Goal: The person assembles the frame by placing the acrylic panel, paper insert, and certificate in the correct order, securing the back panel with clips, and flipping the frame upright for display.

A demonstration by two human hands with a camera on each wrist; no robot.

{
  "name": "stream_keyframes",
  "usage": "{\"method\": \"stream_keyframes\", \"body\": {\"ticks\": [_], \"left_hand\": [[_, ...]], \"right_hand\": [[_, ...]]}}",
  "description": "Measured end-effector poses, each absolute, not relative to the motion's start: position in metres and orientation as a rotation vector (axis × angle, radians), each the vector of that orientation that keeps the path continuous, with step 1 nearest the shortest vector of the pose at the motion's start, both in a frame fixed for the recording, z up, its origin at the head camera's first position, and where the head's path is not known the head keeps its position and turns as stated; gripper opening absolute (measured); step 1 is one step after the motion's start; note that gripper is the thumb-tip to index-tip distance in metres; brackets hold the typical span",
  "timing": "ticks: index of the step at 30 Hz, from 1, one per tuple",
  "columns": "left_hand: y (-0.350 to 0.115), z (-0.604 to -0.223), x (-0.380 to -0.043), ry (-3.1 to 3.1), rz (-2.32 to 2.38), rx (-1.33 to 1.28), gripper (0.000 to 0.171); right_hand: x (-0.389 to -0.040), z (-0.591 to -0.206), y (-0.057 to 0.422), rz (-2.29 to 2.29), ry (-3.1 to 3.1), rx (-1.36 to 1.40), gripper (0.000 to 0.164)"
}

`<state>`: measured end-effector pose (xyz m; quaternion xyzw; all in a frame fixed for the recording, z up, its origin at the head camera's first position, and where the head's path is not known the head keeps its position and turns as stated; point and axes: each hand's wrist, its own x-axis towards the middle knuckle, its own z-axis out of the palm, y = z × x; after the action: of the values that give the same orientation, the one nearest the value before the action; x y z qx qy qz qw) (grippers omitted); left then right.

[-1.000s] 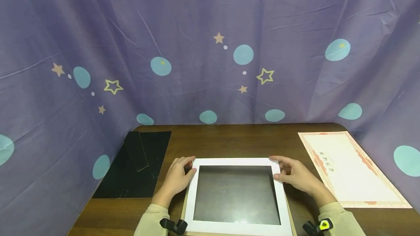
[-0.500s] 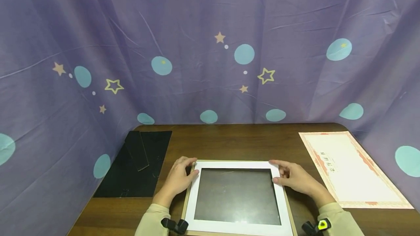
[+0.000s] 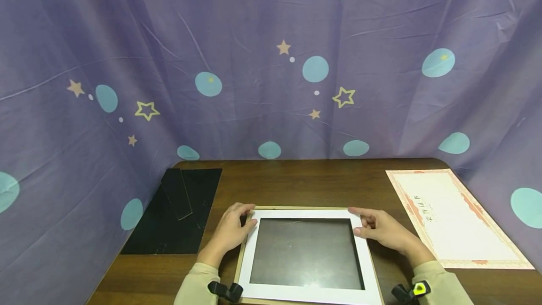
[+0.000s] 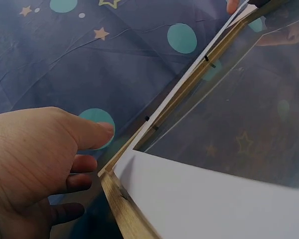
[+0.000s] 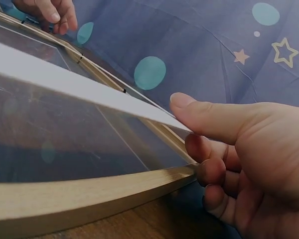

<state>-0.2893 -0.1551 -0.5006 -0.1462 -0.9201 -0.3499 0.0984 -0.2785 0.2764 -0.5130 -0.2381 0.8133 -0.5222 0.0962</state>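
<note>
A white mat board (image 3: pixel 306 294) with a rectangular window lies over a light wooden picture frame (image 5: pixel 89 196). Through the window shows a clear sheet (image 3: pixel 306 253) set in the frame. My right hand (image 3: pixel 383 229) pinches the mat's far right corner between thumb and index finger. On that side the mat rises above the frame, as the right wrist view shows. My left hand (image 3: pixel 230 234) is beside the far left corner, its thumb extended and fingers loosely bent. In the left wrist view the mat's left corner sits down inside the wooden edge, near the left fingers (image 4: pixel 84 164).
Black backing board (image 3: pixel 139 239) lies on the table's left, with its folded stand on top. At the right lies a certificate sheet (image 3: pixel 470 220) with a red patterned border. Behind the brown table (image 3: pixel 305 182) hangs a purple curtain (image 3: pixel 254 22).
The mat has shifted a little toward me and down at its far edge, so the frame's far wooden edge now shows. Both hands moved slightly with it.
</note>
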Motion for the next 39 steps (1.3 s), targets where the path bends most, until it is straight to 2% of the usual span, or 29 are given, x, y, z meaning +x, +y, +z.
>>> {"method": "stream_keyframes", "body": {"ticks": [11, 19, 26, 35, 39], "left_hand": [[-0.157, -0.501, -0.287, -2.706, -1.071, -0.455, 0.038], [-0.158, -0.500, -0.286, -2.701, -1.075, -0.465, 0.037], [-0.158, -0.497, -0.284, -2.703, -1.068, -0.484, 0.038], [-0.161, -0.468, -0.275, -2.697, -1.004, -0.582, 0.039], [-0.164, -0.456, -0.265, -2.742, -0.938, -0.602, 0.039]], "right_hand": [[-0.276, -0.513, 0.278, -1.515, 2.400, -0.622, 0.057], [-0.276, -0.513, 0.274, -1.497, 2.400, -0.730, 0.057], [-0.274, -0.512, 0.270, -1.460, 2.457, -0.706, 0.051], [-0.273, -0.501, 0.271, -1.497, 2.538, -0.575, 0.049], [-0.267, -0.488, 0.264, -1.459, 2.617, -0.627, 0.047]]}}
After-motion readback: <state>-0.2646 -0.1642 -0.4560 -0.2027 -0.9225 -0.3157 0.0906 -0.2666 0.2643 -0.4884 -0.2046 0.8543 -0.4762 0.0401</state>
